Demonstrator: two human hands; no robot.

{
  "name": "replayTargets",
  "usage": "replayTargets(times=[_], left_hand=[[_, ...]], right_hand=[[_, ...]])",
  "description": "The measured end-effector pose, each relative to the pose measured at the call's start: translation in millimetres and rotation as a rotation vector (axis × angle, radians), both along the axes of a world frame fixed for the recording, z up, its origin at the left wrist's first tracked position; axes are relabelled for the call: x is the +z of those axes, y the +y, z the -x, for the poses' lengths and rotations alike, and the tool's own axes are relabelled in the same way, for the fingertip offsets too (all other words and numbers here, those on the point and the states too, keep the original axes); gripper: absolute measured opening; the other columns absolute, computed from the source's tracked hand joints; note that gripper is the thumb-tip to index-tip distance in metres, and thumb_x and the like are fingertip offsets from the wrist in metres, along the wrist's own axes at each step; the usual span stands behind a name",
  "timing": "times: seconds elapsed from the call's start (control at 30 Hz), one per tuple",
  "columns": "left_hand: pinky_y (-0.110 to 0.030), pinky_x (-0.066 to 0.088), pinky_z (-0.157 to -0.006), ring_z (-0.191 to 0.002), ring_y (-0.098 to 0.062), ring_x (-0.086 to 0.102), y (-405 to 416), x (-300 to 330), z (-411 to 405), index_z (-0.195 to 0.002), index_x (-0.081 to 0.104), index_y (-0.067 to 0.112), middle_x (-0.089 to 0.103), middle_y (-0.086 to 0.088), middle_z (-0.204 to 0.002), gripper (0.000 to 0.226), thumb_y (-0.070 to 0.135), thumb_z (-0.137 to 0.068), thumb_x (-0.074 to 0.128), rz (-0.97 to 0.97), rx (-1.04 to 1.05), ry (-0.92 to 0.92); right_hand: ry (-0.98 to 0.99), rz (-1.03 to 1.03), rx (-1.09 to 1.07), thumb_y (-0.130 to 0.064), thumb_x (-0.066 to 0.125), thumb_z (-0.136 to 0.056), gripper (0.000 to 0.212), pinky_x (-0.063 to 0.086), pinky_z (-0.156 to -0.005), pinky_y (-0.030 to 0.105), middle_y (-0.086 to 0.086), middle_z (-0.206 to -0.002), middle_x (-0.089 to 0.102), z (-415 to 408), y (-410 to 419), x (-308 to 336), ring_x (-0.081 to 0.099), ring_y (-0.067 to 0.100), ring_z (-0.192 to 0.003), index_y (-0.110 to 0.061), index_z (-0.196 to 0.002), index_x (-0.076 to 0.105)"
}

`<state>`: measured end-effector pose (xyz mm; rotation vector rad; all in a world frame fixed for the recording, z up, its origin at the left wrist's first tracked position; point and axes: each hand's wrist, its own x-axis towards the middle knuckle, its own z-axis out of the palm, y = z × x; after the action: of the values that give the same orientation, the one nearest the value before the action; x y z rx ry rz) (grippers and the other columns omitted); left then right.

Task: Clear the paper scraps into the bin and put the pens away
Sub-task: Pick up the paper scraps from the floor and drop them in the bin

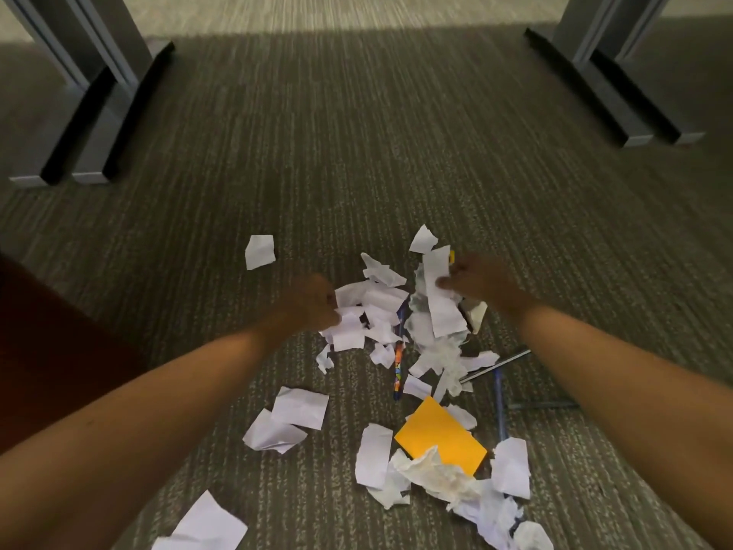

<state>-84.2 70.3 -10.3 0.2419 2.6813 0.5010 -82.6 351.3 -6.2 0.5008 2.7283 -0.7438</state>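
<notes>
White paper scraps (206, 525) lie nearest on the grey carpet (357, 152), with an orange card (440, 438) among them. Farther, a patterned pen (398, 367) and blue pens (500, 402) lie near it; no writing is readable. The left hand (313, 301) is closed on scraps; the right hand (480, 279) pinches a long strip (442, 299). Table legs (99, 93) stand far left and right.

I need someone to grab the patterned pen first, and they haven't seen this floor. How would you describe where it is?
Start at the heap of white paper scraps on the grey carpet, between the left hand and right hand. The patterned pen lies in the gap down the middle of the heap, just beyond the orange card. Unlike the plain blue pens to its right, its barrel carries a bright multicoloured print.
</notes>
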Motion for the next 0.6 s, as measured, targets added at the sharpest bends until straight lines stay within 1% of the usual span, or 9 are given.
replayTargets(times=[0.07,0.13,0.2,0.23,0.3,0.37,0.43,0.53,0.6], left_hand=[[-0.024,0.045,-0.068,-0.086,-0.022,0.063,3.3,-6.1,0.2,-0.099,0.07,0.007,0.069,-0.011,-0.1,0.023,0.019,-0.079,0.074,0.027,0.025,0.036],[-0.024,0.044,-0.068,-0.086,-0.022,0.064,4.0,-10.4,-1.4,-0.093,0.07,0.007,0.07,-0.011,-0.098,0.018,0.014,-0.078,0.074,0.01,0.073,0.088],[-0.023,0.044,-0.064,-0.079,-0.022,0.065,2.1,-12.6,-1.1,-0.083,0.071,0.005,0.071,-0.011,-0.086,0.009,0.008,-0.075,0.076,-0.069,0.149,0.138],[-0.022,0.044,-0.061,-0.074,-0.021,0.064,-0.3,-11.4,-0.7,-0.076,0.072,0.007,0.069,-0.008,-0.077,0.006,0.005,-0.073,0.077,-0.135,0.191,0.149],[-0.026,0.05,-0.064,-0.07,-0.022,0.062,-6.5,-5.7,0.9,-0.064,0.065,0.016,0.061,-0.003,-0.066,0.021,0.001,-0.068,0.079,-0.314,0.33,0.138],[-0.037,0.054,-0.072,-0.077,-0.026,0.061,-11.8,2.6,0.1,-0.068,0.056,0.021,0.06,-0.008,-0.076,0.036,-0.005,-0.064,0.081,-0.551,0.526,0.074],[-0.04,0.057,-0.071,-0.083,-0.026,0.063,-14.9,9.3,-5.1,-0.081,0.055,0.018,0.06,-0.01,-0.089,0.043,-0.011,-0.063,0.081,-0.727,0.637,-0.036],[-0.024,0.056,-0.054,-0.075,-0.012,0.069,-16.1,12.3,-20.0,-0.099,0.062,0.013,0.065,-0.004,-0.093,0.045,-0.009,-0.065,0.082,-0.736,0.495,-0.243],[-0.014,0.049,-0.053,-0.081,-0.016,0.07,-13.0,8.1,-31.7,-0.107,0.067,0.01,0.066,0.0,-0.088,0.044,-0.001,-0.067,0.082,-0.532,0.293,-0.237]], right_hand=[[0.038,-0.056,0.022,-0.027,0.078,-0.074,0.022,0.03,-0.048,0.021,0.005,-0.078,0.06,2.8,-8.0,-2.8,0.053,0.015,-0.068,-0.009,-0.084,0.07],[0.101,-0.046,-0.003,-0.02,0.077,-0.073,0.011,0.032,-0.051,0.019,0.002,-0.075,0.061,3.1,-9.3,-2.5,0.057,0.016,-0.072,-0.014,-0.076,0.068],[0.173,0.009,-0.043,-0.017,0.077,-0.073,0.012,0.036,-0.059,0.021,0.002,-0.077,0.062,1.6,-5.8,1.6,0.057,0.015,-0.075,-0.011,-0.08,0.07],[0.216,0.091,-0.102,-0.016,0.079,-0.072,0.016,0.04,-0.062,0.022,0.003,-0.079,0.062,-0.8,-3.6,5.2,0.057,0.015,-0.075,-0.01,-0.084,0.07],[0.303,0.439,-0.288,-0.009,0.081,-0.07,0.022,0.049,-0.057,0.026,0.007,-0.079,0.063,-11.7,-0.9,17.7,0.061,0.016,-0.065,-0.008,-0.087,0.067],[0.321,0.757,-0.412,-0.002,0.079,-0.073,0.025,0.048,-0.05,0.027,0.011,-0.081,0.062,-27.9,3.8,29.6,0.061,0.015,-0.057,-0.005,-0.092,0.063],[0.229,0.917,-0.436,0.0,0.075,-0.077,0.025,0.046,-0.054,0.028,0.009,-0.085,0.064,-45.0,8.3,34.4,0.058,0.015,-0.064,-0.004,-0.099,0.065],[-0.025,0.891,-0.401,-0.005,0.075,-0.079,0.028,0.048,-0.062,0.032,0.006,-0.092,0.07,-70.9,0.7,28.2,0.058,0.018,-0.073,-0.01,-0.105,0.069],[-0.099,0.667,-0.296,-0.008,0.074,-0.08,0.02,0.05,-0.065,0.036,0.009,-0.089,0.069,-83.8,-14.6,15.9,0.06,0.021,-0.072,-0.006,-0.1,0.07]])
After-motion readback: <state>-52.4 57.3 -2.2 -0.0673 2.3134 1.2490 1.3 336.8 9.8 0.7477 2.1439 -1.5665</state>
